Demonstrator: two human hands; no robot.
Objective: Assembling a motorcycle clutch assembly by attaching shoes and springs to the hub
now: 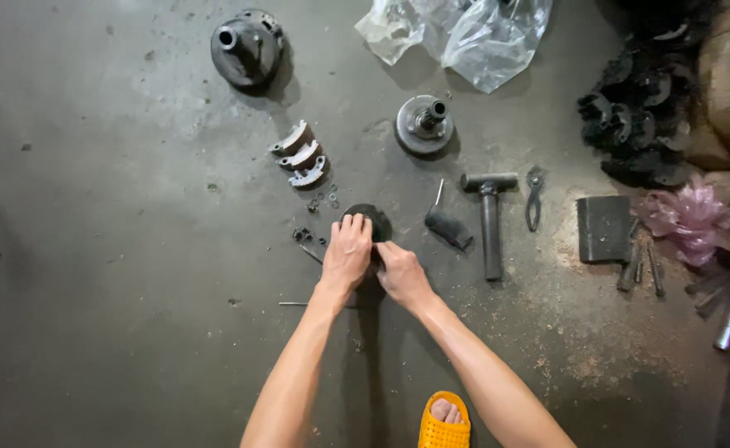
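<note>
Two hands, left hand (347, 253) and right hand (400, 274), grip a dark round part (373, 220) on the concrete floor (132, 249), left of the hammer (489, 220). The hands cover most of the part; its detail is indiscernible.

Bare forearms, no sleeves, no gloves; left hand (347, 251), right hand (401, 275); perforated orange slipper (444, 425).
</note>
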